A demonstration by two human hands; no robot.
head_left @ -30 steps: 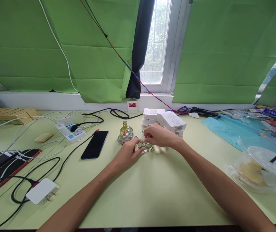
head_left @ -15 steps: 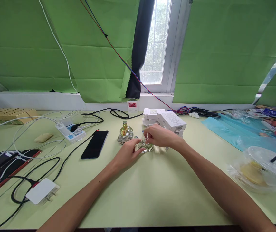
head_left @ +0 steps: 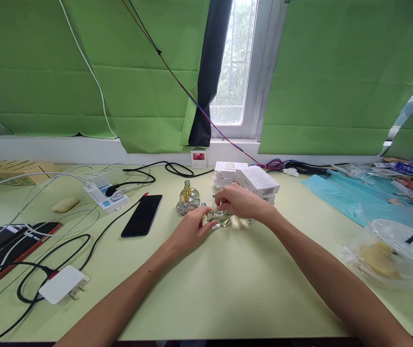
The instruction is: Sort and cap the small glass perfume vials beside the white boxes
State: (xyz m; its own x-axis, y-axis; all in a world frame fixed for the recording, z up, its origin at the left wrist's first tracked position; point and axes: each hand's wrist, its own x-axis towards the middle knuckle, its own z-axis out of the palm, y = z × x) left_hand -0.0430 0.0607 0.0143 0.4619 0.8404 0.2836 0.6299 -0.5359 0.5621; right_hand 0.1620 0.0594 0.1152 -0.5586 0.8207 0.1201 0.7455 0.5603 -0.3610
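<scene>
- Grasping the glass bottle (head_left: 220, 220) by its left side, the left hand (head_left: 191, 222) rests at the centre of the frame.
- The right hand (head_left: 235, 201) bends over the bottle's top; its fingertips are hidden, so I cannot tell what its grip holds.
- The bottle stands on the tabletop (head_left: 206, 289), mid-frame.
- Gold-necked bottles (head_left: 187, 206) stand just left of it in the frame.
- White boxes (head_left: 259, 181) are stacked behind the right hand.
- A dark phone (head_left: 142, 215) lies left of centre.

The bottle (head_left: 219, 220) is clear, the bottle tops (head_left: 184, 195) beside it gold, the boxes (head_left: 259, 181) white.
</scene>
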